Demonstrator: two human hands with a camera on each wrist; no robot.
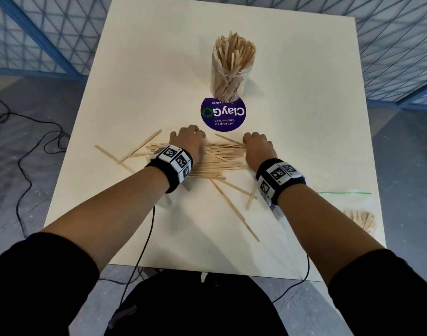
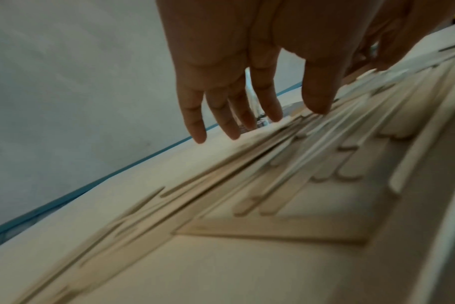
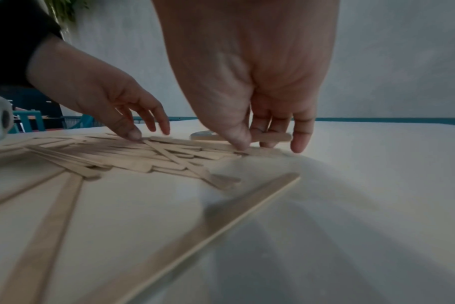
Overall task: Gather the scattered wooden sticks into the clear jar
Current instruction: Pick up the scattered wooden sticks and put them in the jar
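Observation:
A clear jar (image 1: 228, 76) packed with upright wooden sticks stands at the far middle of the cream table (image 1: 159, 69). A pile of scattered sticks (image 1: 222, 158) lies between my hands. My left hand (image 1: 190, 139) comes down on the pile's left end, its spread, straight fingers (image 2: 231, 131) and thumb touching the sticks. My right hand (image 1: 256, 146) is at the pile's right end. In the right wrist view the right hand (image 3: 255, 144) pinches one stick (image 3: 278, 137) between thumb and fingers, the thumb tip touching the pile. The left hand (image 3: 143, 131) shows across from it.
A round purple sticker (image 1: 223, 113) lies flat just in front of the jar. Loose sticks spread left (image 1: 139, 146) and toward me (image 1: 234, 209). A clear bag with more sticks (image 1: 361, 219) sits near the right edge. Cables hang off the near edge.

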